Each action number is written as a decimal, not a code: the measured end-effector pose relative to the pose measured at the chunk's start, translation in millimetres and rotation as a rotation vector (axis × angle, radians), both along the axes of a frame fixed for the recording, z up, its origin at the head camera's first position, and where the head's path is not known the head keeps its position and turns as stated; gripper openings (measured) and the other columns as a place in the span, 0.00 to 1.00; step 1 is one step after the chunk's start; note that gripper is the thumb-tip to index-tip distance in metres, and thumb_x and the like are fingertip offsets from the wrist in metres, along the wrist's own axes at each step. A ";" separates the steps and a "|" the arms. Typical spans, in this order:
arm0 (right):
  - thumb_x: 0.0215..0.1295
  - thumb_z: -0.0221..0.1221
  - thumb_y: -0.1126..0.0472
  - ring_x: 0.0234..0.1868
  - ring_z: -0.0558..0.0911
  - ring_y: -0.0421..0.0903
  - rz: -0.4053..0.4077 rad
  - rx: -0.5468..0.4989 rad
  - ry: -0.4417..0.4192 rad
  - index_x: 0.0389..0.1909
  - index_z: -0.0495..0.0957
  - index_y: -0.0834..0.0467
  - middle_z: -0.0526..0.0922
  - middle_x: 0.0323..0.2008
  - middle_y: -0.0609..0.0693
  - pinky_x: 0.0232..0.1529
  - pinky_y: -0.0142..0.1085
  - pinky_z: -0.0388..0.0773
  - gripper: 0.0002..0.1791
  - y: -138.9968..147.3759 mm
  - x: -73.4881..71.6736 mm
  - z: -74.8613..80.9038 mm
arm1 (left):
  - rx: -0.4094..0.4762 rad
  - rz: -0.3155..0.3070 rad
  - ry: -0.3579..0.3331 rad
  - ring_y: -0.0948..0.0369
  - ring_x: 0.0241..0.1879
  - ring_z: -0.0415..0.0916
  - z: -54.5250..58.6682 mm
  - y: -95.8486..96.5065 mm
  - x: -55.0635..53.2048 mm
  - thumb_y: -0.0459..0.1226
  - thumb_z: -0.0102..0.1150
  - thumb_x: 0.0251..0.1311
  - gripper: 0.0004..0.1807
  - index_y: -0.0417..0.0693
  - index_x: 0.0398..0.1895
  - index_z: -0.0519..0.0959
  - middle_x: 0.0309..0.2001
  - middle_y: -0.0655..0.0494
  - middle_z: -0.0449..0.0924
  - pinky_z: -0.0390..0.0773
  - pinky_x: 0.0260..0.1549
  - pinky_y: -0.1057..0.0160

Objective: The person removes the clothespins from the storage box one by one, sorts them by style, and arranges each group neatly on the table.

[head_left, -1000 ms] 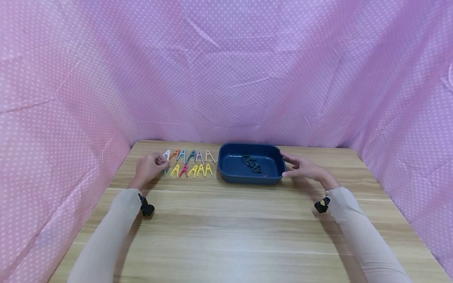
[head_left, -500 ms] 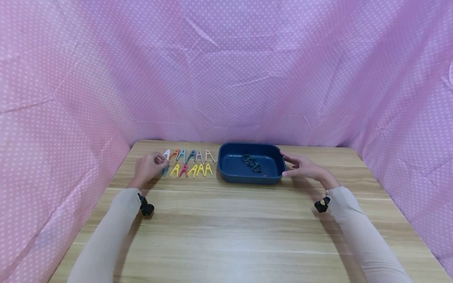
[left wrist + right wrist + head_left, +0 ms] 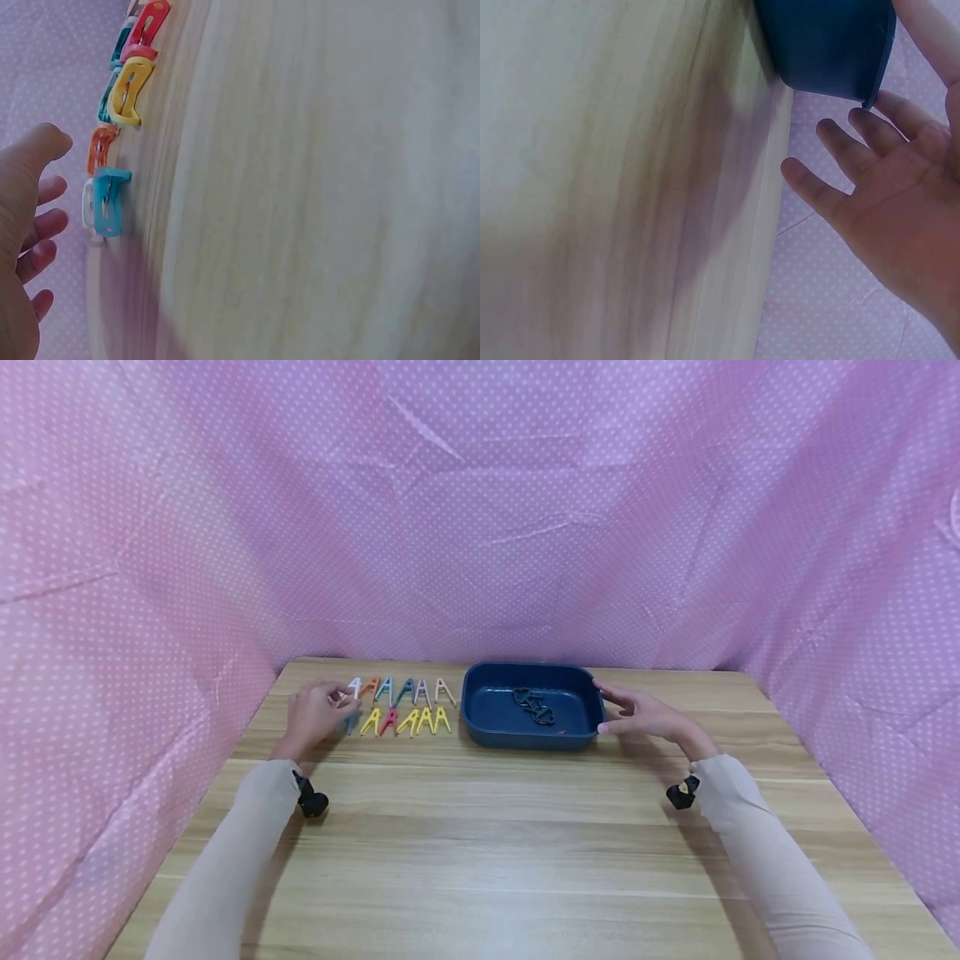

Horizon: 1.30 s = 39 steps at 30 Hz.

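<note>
Plastic A-shaped clothespins stand in two rows left of a dark blue basin (image 3: 525,741). My left hand (image 3: 311,717) is by the left end of the rows, its fingers relaxed and apart with nothing between them. Nearest to it are a blue clothespin (image 3: 114,217) and a white clothespin (image 3: 354,686); in the head view the fingers partly cover the blue one. At the basin's right end, my right hand (image 3: 647,717) touches the wall with extended, spread fingers. The right wrist view has its fingertips right at the basin's rim (image 3: 870,101).
The back row includes an orange clothespin (image 3: 368,687) and a cream clothespin (image 3: 441,690). Yellow ones and a pink clothespin (image 3: 388,723) make up the front row. Dark outlined pieces (image 3: 542,715) lie inside the basin. A pink dotted cloth (image 3: 480,543) hangs behind the wooden table (image 3: 480,843).
My left thumb and fingers have parted slightly beside the blue clothespin, which stays in its place. My right hand and the basin have not moved.
</note>
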State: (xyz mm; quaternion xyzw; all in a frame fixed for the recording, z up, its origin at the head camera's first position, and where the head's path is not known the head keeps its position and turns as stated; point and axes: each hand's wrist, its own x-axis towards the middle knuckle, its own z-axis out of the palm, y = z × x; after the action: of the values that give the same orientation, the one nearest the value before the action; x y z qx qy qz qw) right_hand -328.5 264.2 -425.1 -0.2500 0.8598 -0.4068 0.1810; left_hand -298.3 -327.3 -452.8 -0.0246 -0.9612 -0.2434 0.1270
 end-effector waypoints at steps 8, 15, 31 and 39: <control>0.65 0.69 0.53 0.81 0.49 0.64 -0.008 0.010 0.002 0.82 0.49 0.55 0.48 0.81 0.62 0.75 0.63 0.52 0.51 2.4 2.6 4.1 | 0.032 -0.054 0.015 0.40 0.59 0.70 7.3 15.2 -5.2 0.46 0.68 0.63 0.20 0.41 0.50 0.84 0.56 0.36 0.79 0.58 0.63 0.33; 0.65 0.69 0.54 0.81 0.50 0.64 -0.001 0.013 0.023 0.82 0.48 0.56 0.49 0.81 0.61 0.74 0.63 0.53 0.51 5.6 1.2 3.2 | 0.088 -0.137 0.091 0.41 0.51 0.71 17.2 49.9 -8.4 0.42 0.70 0.60 0.20 0.39 0.51 0.84 0.50 0.36 0.78 0.61 0.57 0.37; 0.62 0.71 0.50 0.77 0.54 0.71 -0.033 0.079 0.031 0.81 0.52 0.51 0.51 0.81 0.59 0.73 0.64 0.55 0.52 1.6 0.8 3.8 | 0.162 -0.311 0.048 0.48 0.56 0.69 37.4 148.6 -15.8 0.47 0.69 0.62 0.19 0.49 0.52 0.85 0.54 0.47 0.79 0.66 0.57 0.42; 0.62 0.71 0.51 0.80 0.51 0.66 -0.020 0.044 0.028 0.81 0.52 0.52 0.50 0.81 0.57 0.74 0.64 0.54 0.52 1.6 -1.2 3.3 | 0.105 -0.421 0.059 0.52 0.54 0.70 40.4 194.6 -25.6 0.48 0.68 0.63 0.18 0.53 0.53 0.84 0.52 0.50 0.80 0.67 0.57 0.46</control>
State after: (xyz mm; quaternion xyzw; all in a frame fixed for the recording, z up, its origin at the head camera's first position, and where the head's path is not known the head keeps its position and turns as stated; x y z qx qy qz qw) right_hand -329.7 265.9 -421.8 -0.2429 0.8733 -0.3863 0.1703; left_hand -323.9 -132.7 -412.3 -0.2254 -0.9167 -0.3136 0.1026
